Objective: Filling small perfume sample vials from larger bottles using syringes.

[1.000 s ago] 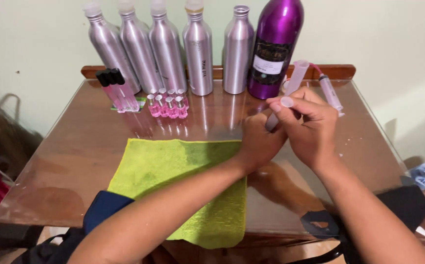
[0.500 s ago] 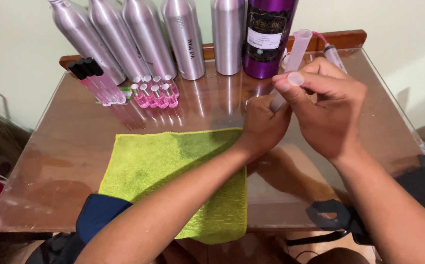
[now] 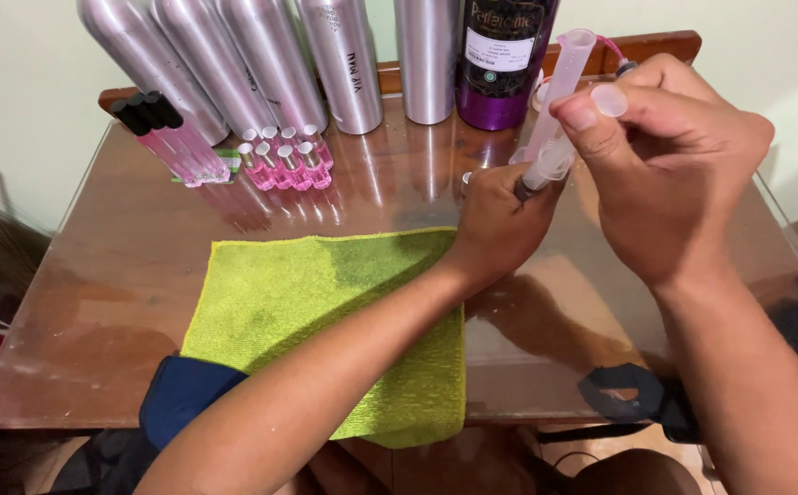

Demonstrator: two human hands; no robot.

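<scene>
Right hand (image 3: 674, 174) grips syringe (image 3: 546, 165); left hand (image 3: 495, 225) below it.

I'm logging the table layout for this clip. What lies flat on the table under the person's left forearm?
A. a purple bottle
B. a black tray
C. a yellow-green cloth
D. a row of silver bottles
C: the left forearm crosses over the yellow-green cloth spread flat on the glass-topped table, while the silver bottles and the purple bottle stand at the back edge.
</scene>
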